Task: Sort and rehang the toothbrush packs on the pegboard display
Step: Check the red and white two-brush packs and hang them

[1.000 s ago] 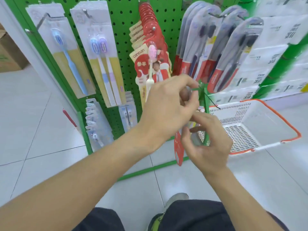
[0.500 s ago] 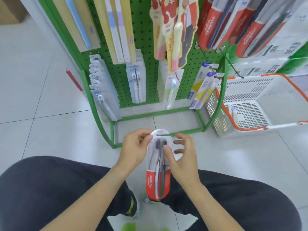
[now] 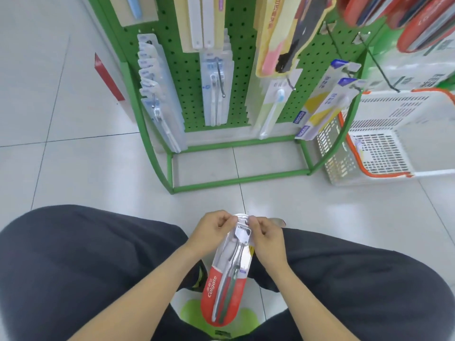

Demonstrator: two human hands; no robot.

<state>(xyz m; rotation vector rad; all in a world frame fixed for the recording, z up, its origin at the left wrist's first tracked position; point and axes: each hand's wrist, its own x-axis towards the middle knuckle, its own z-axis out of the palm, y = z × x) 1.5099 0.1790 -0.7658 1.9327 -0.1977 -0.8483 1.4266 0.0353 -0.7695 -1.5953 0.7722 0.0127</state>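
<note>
white basket (image 3: pixel 384 153), orange rim | red strip (image 3: pixel 108 77) | tiled floor (image 3: pixel 73 168)

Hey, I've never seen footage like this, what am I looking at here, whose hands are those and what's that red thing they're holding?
This comes from a camera worn on a person's head, looking down. No machine is involved. The left hand and right hand pinch the top of a red toothbrush pack above the person's dark-trousered knees. Ahead stands a green pegboard display hung with more toothbrush packs on hooks. Beside it on the tiled floor sits a white basket with an orange rim.
</note>
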